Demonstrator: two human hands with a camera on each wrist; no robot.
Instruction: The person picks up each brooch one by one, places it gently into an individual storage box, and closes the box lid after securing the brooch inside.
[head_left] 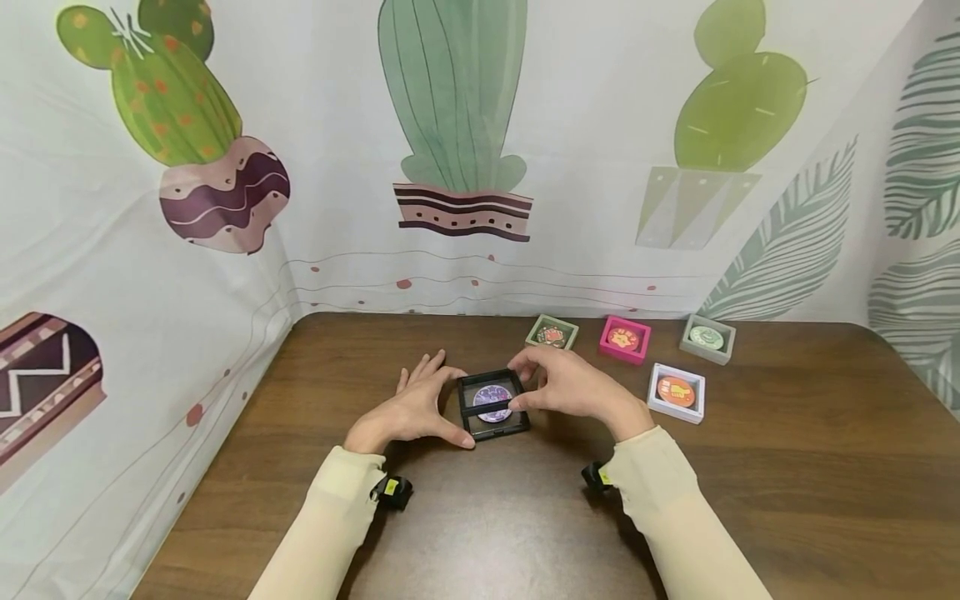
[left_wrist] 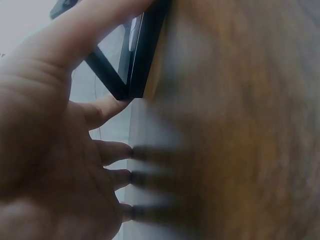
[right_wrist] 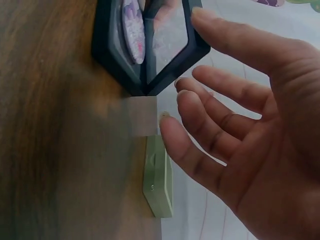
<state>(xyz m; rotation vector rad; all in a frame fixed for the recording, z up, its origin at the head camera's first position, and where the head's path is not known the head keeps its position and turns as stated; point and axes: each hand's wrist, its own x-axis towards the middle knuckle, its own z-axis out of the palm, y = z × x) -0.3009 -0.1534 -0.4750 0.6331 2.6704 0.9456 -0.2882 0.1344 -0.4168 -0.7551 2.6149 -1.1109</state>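
A black square display case [head_left: 501, 432] rests on the table between my hands. Inside lies a round purple badge [head_left: 492, 392], and the see-through lid [head_left: 480, 409] stands partly raised. My left hand [head_left: 411, 410] holds the case's left side, thumb at the near corner and forefinger at the far one; its other fingers spread out to the table in the left wrist view. With its thumb on the lid's free edge [right_wrist: 175, 69] and forefinger near the back corner, my right hand [head_left: 577, 385] grips the lid. The right hand's remaining fingers hang loosely bent.
Behind the right hand sits a green case [head_left: 551, 332]. Farther right are a pink case [head_left: 623, 353], a grey-green case [head_left: 718, 354] and a white case [head_left: 697, 408], each with a round badge. A cactus-print cloth [head_left: 585, 275] hangs behind the wooden table [head_left: 810, 450].
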